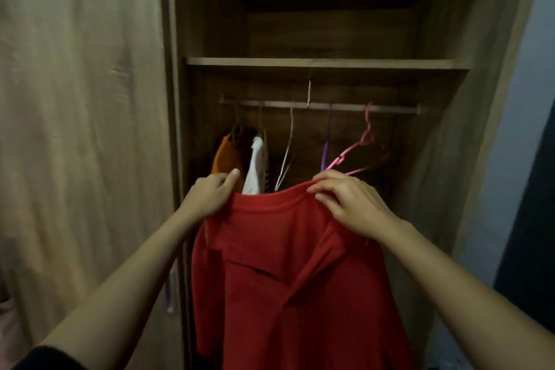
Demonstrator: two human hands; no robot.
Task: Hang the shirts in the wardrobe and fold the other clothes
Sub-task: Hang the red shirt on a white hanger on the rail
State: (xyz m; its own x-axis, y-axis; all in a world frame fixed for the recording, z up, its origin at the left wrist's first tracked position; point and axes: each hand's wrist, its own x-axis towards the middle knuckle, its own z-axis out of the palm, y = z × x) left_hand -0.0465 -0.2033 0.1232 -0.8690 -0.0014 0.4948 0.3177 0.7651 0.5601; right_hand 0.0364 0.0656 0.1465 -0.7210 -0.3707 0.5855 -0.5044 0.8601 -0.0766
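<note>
I hold a red collared shirt (pixel 285 273) up in front of the open wardrobe (pixel 435 63). My left hand (pixel 207 192) grips its left shoulder and my right hand (pixel 348 201) pinches the collar and right shoulder. Behind the shirt runs the hanging rail (pixel 318 106). An orange shirt (pixel 225 159) and a white shirt (pixel 256 165) hang at the rail's left. An empty pink hanger (pixel 359 144) hangs tilted just above my right hand; whether it touches the red shirt is hidden.
A pale empty hanger (pixel 286 153) and a purple hanger (pixel 326 147) hang mid-rail. A bare wooden shelf (pixel 324 62) sits above the rail. The closed wardrobe door (pixel 84 129) fills the left; a bluish wall (pixel 522 129) stands at right.
</note>
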